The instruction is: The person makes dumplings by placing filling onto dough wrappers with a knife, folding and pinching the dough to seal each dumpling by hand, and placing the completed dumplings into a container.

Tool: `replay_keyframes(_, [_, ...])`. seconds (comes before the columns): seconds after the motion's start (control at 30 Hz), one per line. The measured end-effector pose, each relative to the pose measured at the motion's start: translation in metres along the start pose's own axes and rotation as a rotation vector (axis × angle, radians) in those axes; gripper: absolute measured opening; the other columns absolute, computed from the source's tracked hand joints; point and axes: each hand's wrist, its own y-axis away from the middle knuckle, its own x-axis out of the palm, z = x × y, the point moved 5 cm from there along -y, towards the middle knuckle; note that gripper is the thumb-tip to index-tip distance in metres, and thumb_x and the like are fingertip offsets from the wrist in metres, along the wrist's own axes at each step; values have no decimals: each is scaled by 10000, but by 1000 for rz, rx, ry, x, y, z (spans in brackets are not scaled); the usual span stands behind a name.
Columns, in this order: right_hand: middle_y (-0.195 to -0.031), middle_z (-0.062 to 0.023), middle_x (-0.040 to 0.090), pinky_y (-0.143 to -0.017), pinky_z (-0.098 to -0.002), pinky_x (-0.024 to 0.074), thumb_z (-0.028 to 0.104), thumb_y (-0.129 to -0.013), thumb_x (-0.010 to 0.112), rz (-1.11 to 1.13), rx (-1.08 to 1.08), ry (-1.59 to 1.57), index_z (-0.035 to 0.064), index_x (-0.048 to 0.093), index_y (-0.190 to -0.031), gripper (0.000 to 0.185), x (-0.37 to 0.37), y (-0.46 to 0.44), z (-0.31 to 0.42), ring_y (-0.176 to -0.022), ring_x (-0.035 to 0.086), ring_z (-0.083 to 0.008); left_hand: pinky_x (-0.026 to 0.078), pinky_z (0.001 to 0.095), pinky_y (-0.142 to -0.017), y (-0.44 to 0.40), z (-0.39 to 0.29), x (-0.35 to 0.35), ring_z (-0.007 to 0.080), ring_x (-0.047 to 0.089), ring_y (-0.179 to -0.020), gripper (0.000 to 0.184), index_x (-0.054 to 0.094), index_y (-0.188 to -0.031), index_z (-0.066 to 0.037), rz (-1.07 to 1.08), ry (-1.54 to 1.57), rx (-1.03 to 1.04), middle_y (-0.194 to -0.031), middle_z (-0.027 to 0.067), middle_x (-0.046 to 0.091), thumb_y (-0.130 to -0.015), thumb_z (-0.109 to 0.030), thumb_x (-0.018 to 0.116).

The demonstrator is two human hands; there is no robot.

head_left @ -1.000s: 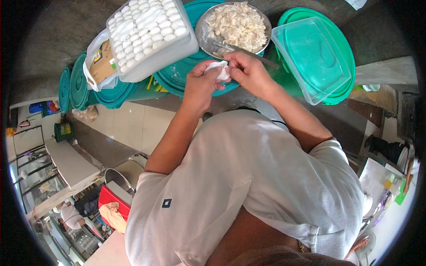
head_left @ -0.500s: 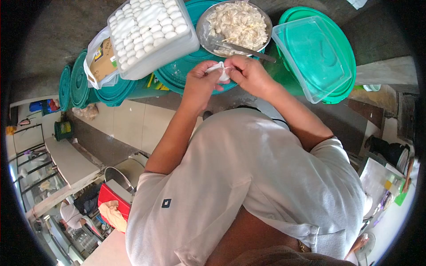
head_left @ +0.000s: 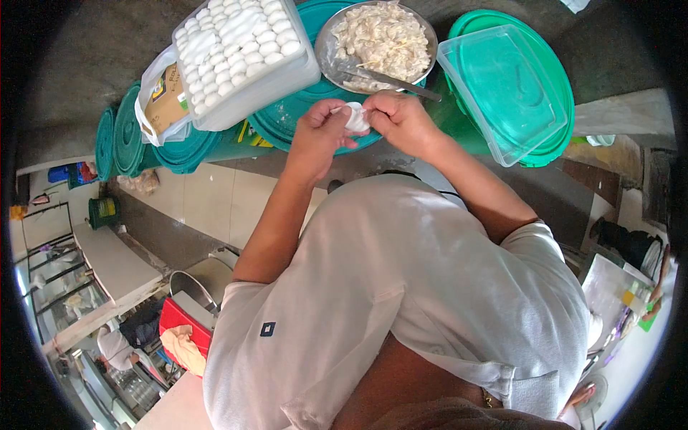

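Observation:
A small piece of white dough (head_left: pixel 356 119) is between my two hands, above a teal lid. My left hand (head_left: pixel 321 135) is closed round its left side, the thumb resting on it. The fingertips of my right hand (head_left: pixel 403 123) pinch its right edge. Just beyond them stands a metal bowl (head_left: pixel 331 61) of pale, shredded filling (head_left: pixel 383 39). A flat metal spreader or knife (head_left: pixel 401 84) lies across the bowl's near rim, its end sticking out to the right. Left of the bowl, a clear plastic container (head_left: pixel 269 95) holds rows of white dough balls (head_left: pixel 240 54).
Several lidded drums stand in a row, among them a teal lid (head_left: pixel 283 125). A clear plastic lid (head_left: pixel 494 93) lies on the green lid (head_left: pixel 562 79) at right. A plastic bag with a brown package (head_left: pixel 166 100) sits at left. Other people's arms show at the right edge.
The dough between my hands looks rounder and flatter, with my fingers slightly shifted on its edge. The bowl and containers stay in place.

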Motion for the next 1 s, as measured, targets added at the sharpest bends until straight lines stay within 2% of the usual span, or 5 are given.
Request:
replay_keyframes(0.1, [-820,-80,637,-640,-286,479,18,-878,603,60,-1,88,-8,651,-973,110,-1,0,7,-730,586,-126,514,256,-597,0,-3,3,181,702,-821,238,564,-1138,18,16,-119,21,-973,100,682,-944,-118,595])
replay_keyframes(0.2, [-824,-105,642,-653,-306,487,22,-874,605,103,178,37,-3,653,-982,121,1,0,5,-736,606,-167,514,251,-590,1,-4,2,181,703,-818,237,562,-1136,19,9,-206,50,-968,98,680,-940,-109,598])
replay_keyframes(0.27, [-798,-177,639,-672,-405,504,106,-846,611,57,-39,111,4,651,-911,128,-1,-2,11,-759,641,-354,540,288,-601,-2,-1,1,201,708,-833,191,588,-1105,-2,47,-258,53,-1002,110,687,-953,-119,593])
replay_keyframes(0.67, [-826,-182,641,-695,-421,501,106,-840,606,92,174,81,9,651,-916,131,-2,0,15,-794,639,-360,544,264,-587,0,-2,5,169,699,-790,149,600,-1078,-9,-26,-311,95,-936,89,690,-944,-71,590])
replay_keyframes(1.0, [-854,-189,644,-727,-441,499,113,-843,598,42,20,113,15,646,-933,141,-1,1,1,-835,634,-382,556,273,-598,-2,3,4,170,698,-789,152,613,-1049,-7,-50,-255,94,-929,82,685,-954,-125,599])
